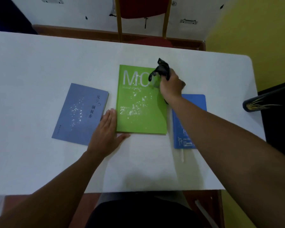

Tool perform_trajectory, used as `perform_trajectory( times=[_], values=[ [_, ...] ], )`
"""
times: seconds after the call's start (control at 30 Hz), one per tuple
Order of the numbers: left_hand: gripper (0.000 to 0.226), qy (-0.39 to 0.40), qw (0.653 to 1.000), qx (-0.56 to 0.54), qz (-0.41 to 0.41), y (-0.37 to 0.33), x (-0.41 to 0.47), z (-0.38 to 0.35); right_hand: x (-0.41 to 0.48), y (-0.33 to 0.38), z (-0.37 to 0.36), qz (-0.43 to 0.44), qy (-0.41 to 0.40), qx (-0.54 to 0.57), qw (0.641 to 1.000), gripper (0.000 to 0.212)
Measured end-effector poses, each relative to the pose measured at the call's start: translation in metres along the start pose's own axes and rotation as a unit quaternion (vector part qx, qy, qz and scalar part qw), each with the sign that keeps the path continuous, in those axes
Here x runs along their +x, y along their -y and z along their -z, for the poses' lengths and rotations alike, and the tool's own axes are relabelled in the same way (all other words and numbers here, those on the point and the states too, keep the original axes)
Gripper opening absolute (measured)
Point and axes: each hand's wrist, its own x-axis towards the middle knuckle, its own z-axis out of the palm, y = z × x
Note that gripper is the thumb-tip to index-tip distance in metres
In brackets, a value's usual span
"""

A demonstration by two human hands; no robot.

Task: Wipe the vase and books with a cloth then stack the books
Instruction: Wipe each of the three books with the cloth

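Three books lie flat on the white table (39, 71). A green book (138, 119) is in the middle, speckled with white bits. A grey-blue book (76, 116), also speckled, lies to its left. A blue book (196, 102) lies to its right, partly under my right forearm. My right hand (170, 86) grips a dark cloth (161, 69) over the green book's top right corner. My left hand (105, 132) lies flat, fingers together, against the green book's lower left edge. A dark vase (260, 104) with gold markings lies at the right, beyond the table edge.
A red chair (143, 7) with wooden legs stands behind the far table edge. A dark surface (280, 122) sits at the right beside the table. A white strip (182, 155) pokes out below the blue book.
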Motion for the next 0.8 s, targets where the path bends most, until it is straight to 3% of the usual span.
perform_trajectory(
  times=[0.1, 0.27, 0.43, 0.7, 0.8],
  values=[
    [0.105, -0.002, 1.0, -0.025, -0.002, 0.001, 0.002, 0.0, 0.014, 0.005, -0.032, 0.038, 0.136, -0.116, 0.983, 0.062],
    [0.093, -0.015, 0.998, -0.064, -0.008, -0.002, 0.002, 0.005, -0.014, -0.002, -0.064, 0.229, 0.185, -0.229, 0.928, 0.079],
    [0.088, -0.013, 0.998, -0.061, -0.018, -0.003, 0.002, 0.006, -0.065, -0.019, -0.056, 0.314, 0.247, -0.187, 0.898, 0.081],
    [0.072, -0.01, 0.998, -0.065, -0.005, -0.005, 0.0, 0.012, -0.146, -0.058, -0.025, 0.336, 0.316, -0.125, 0.879, 0.063],
    [0.082, -0.004, 0.999, -0.054, -0.004, -0.007, 0.001, 0.017, -0.159, -0.083, 0.001, 0.318, 0.315, -0.086, 0.89, 0.06]
  ],
)
